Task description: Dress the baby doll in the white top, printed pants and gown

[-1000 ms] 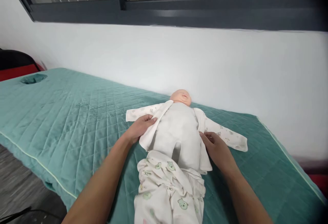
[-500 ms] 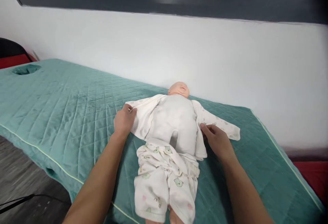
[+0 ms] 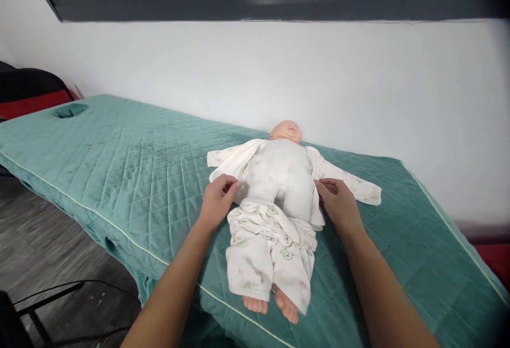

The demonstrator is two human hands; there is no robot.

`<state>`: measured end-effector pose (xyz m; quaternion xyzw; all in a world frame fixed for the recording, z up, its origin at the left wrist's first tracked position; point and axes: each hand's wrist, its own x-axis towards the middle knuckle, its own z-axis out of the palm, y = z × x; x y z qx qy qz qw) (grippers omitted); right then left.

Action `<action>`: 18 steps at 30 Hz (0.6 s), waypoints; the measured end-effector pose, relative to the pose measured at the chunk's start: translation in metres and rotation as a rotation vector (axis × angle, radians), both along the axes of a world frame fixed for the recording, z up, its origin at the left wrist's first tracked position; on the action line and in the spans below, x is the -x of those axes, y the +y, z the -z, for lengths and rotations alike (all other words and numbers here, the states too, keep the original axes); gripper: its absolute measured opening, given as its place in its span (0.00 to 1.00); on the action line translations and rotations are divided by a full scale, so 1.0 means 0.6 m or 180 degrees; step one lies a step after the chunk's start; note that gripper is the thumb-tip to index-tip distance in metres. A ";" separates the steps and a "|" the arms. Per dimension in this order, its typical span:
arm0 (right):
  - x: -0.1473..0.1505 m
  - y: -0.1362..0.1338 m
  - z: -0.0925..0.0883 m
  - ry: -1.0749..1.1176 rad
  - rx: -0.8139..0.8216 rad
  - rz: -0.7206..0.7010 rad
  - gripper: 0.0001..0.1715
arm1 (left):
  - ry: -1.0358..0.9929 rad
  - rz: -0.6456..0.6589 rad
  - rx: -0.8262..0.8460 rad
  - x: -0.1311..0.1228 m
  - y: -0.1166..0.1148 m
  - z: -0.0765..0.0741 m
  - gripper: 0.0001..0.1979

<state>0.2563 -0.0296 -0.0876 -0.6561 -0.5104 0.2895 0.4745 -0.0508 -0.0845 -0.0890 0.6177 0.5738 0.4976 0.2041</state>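
Observation:
A baby doll (image 3: 287, 132) lies on its back, head towards the wall and bare feet towards me. Its white cloth torso (image 3: 281, 167) shows between the two sides of an open white baby jacket (image 3: 241, 159), whose sleeves spread outwards. White printed trousers (image 3: 266, 252) are bunched below the torso and cover the legs. My left hand (image 3: 217, 202) pinches the jacket's left edge beside the torso, thumb against fingers. On the other side my right hand (image 3: 340, 207) has its thumb and fingers closed on the jacket's right edge.
The doll rests on a bed with a green quilted cover (image 3: 159, 178), which has a round hole (image 3: 70, 110) at its far left. Behind it are a white wall (image 3: 239, 71) and a dark window frame (image 3: 279, 5). Black-and-red chairs (image 3: 34, 93) stand at the left.
My left hand has let go of the left sleeve and moved in to the jacket edge by the torso. My right hand stays at the right edge. The view has shifted, and the feet now show.

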 end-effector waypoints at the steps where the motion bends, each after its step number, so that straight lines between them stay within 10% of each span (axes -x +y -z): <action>1: 0.003 -0.003 -0.004 0.0123 0.0076 -0.0034 0.20 | -0.0272 0.0306 0.0244 -0.003 -0.008 -0.003 0.11; 12: 0.009 -0.013 -0.018 0.0056 -0.0021 -0.0055 0.20 | -0.1257 0.2238 0.1057 0.016 -0.033 -0.025 0.10; 18: 0.015 -0.018 -0.022 0.0527 0.0353 -0.0288 0.22 | -0.1605 0.2540 0.1470 0.032 -0.035 -0.009 0.12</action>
